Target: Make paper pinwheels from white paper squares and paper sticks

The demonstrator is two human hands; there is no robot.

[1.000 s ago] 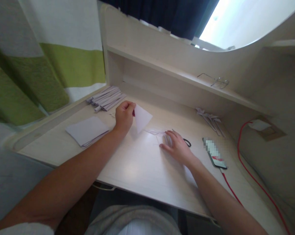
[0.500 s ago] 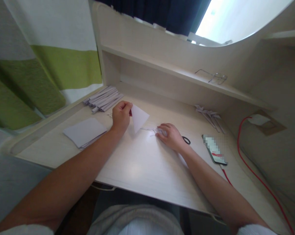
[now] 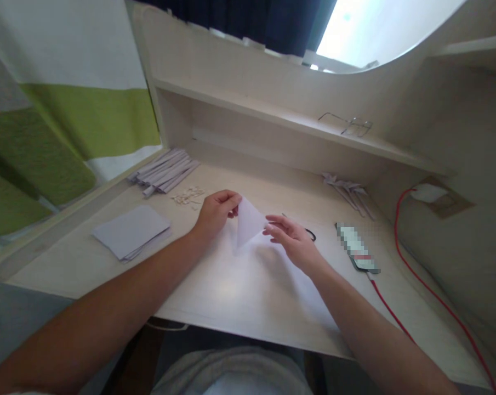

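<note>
A white sheet of paper folded into a triangle (image 3: 249,222) is held just above the desk. Its upper left corner is pinched between the thumb and fingers of my left hand (image 3: 218,211). At its right corner, the thumb and forefinger of my right hand (image 3: 291,238) close on the tip, while the other fingers stay loosely curled. Partly hidden behind my right hand lies a dark looped handle (image 3: 311,235), perhaps of scissors. A stack of white paper sheets (image 3: 132,233) rests left of my left forearm.
Rolled paper sticks (image 3: 165,170) are piled at the back left, with small pale bits (image 3: 188,196) beside them. Folded paper pieces with stems (image 3: 346,192) lie at the back right. A phone (image 3: 358,247) with a red cable (image 3: 391,310) sits on the right. Glasses (image 3: 354,127) rest on the shelf.
My right hand has left the small pale things on the desk and come to the paper's right corner. My left hand has lowered the paper slightly. The view has shifted a little.
</note>
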